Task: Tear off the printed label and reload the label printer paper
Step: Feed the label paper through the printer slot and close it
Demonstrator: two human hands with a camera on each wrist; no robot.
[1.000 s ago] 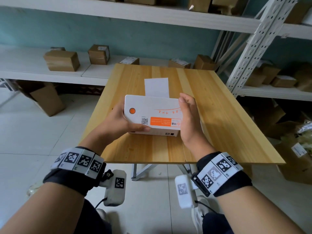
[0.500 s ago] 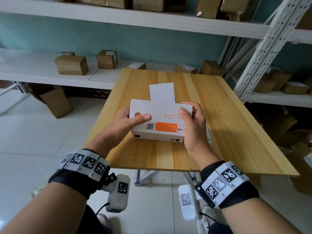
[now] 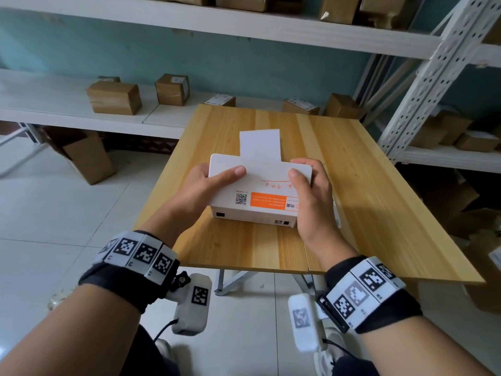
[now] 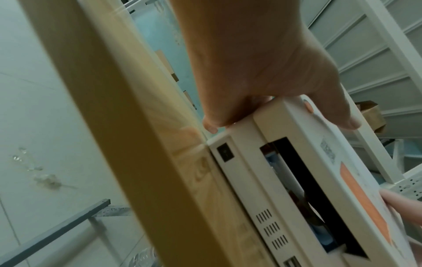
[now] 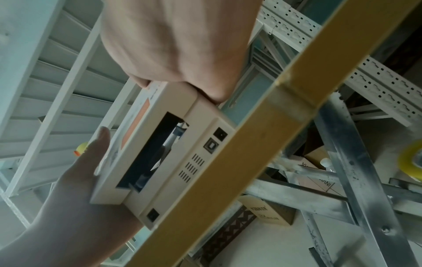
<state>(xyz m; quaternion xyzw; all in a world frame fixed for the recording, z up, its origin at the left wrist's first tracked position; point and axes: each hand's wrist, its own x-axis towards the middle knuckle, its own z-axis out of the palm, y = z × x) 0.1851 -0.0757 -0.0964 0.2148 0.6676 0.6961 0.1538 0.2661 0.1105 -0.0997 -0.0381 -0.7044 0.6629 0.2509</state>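
Note:
A white label printer (image 3: 260, 185) with an orange sticker stands on the wooden table (image 3: 366, 202). A blank white label (image 3: 259, 143) sticks out of its far side. My left hand (image 3: 211, 183) grips the printer's left end, thumb lying across the lid. My right hand (image 3: 309, 191) grips the right end, thumb on the lid, fingers curled round the far corner. The wrist views show the printer's (image 4: 285, 180) lid raised a little off the base, with a dark gap at the rear slot (image 5: 157, 153). The left hand (image 4: 262, 72) and right hand (image 5: 173, 50) both clasp the lid edges.
Cardboard boxes (image 3: 113, 97) sit on a low white shelf behind the table. White metal racking (image 3: 423, 77) with more boxes stands at the right. An open carton (image 3: 86, 158) lies on the tiled floor at the left.
Both thumbs slid further onto the lid and the fingers wrapped round the printer's ends. The orange button is now hidden under my left thumb. The camera moved closer.

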